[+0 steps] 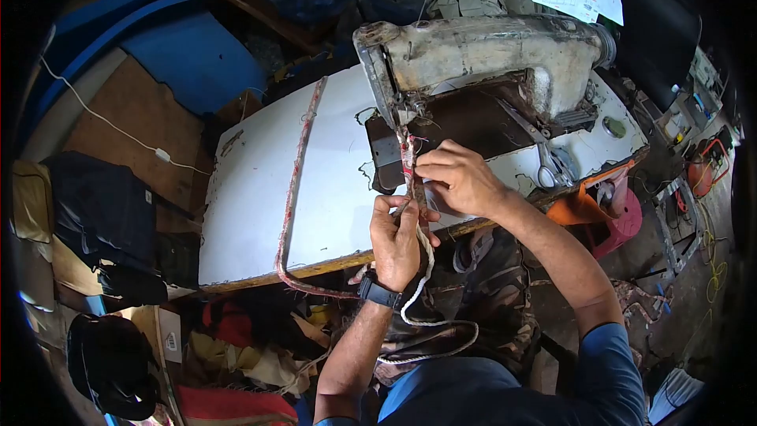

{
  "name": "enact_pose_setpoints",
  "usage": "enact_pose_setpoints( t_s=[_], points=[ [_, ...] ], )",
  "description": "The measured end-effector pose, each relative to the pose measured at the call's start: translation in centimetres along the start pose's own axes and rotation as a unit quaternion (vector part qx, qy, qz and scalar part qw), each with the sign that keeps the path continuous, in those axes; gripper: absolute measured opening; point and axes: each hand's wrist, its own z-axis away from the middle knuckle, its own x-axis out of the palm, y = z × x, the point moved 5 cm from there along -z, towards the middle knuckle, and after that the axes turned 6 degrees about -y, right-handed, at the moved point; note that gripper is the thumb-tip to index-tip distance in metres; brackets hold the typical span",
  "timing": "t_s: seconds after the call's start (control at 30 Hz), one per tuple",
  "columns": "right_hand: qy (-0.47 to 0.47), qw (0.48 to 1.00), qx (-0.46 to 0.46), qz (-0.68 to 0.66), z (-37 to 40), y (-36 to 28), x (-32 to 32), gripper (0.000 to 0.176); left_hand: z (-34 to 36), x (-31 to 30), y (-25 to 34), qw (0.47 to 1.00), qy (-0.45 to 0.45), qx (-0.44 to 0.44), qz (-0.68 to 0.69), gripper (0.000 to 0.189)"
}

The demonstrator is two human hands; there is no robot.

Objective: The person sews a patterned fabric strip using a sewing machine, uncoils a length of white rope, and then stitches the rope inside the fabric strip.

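A worn sewing machine (489, 51) stands on a white tabletop (252, 213). Under its needle end runs a narrow red and white patterned fabric strip (408, 159). My left hand (396, 248), a watch on its wrist, is closed on the strip below the needle, thumb and fingers pinched together. From beneath that hand a white cord (426, 272) hangs and loops over my lap. My right hand (465, 180) has its fingers bent against the strip's right side, closer to the needle; the fingertips are partly hidden. A long reddish covered cord (298, 166) lies across the tabletop and curves toward my left wrist.
Scissors (546, 164) lie on the table right of the machine, near a small round green-topped item (613, 127). An orange cloth (576, 208) and a pink container (627, 219) hang at the right edge. Blue sheets (189, 55) and dark bags (102, 213) crowd the left.
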Motion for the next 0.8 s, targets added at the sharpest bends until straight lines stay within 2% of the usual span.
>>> enact_pose_setpoints(
  t_s=[0.07,0.13,0.37,0.57,0.6,0.7,0.8],
  points=[
    [-0.05,0.998,-0.012,0.031,-0.6,0.0,0.6,0.026,-0.1,0.1,0.2,1.0,-0.004,-0.005,-0.002,0.012],
    [-0.046,0.997,-0.015,0.056,-1.1,-0.1,0.6,0.029,-0.1,0.1,0.1,1.0,0.0,-0.007,0.005,0.012],
    [-0.066,0.996,0.0,0.065,-0.9,1.2,1.8,0.039,0.2,0.6,0.5,0.992,-0.045,-0.047,-0.111,0.01],
    [0.027,0.993,-0.047,0.108,-1.5,-0.5,0.3,0.021,-0.1,0.4,0.8,0.978,-0.075,-0.05,-0.19,0.008],
    [0.036,0.99,-0.061,0.12,-1.5,-0.9,0.1,0.017,-0.1,0.5,1.0,0.978,-0.076,-0.048,-0.19,0.008],
    [0.008,0.988,-0.104,0.112,-0.5,-1.1,0.4,0.021,0.0,0.8,1.4,0.984,-0.065,-0.054,-0.159,0.008],
    [0.011,0.992,-0.086,0.094,0.4,-2.5,-0.1,0.022,0.2,1.1,1.2,0.995,-0.054,-0.047,-0.067,0.008]
  ],
)
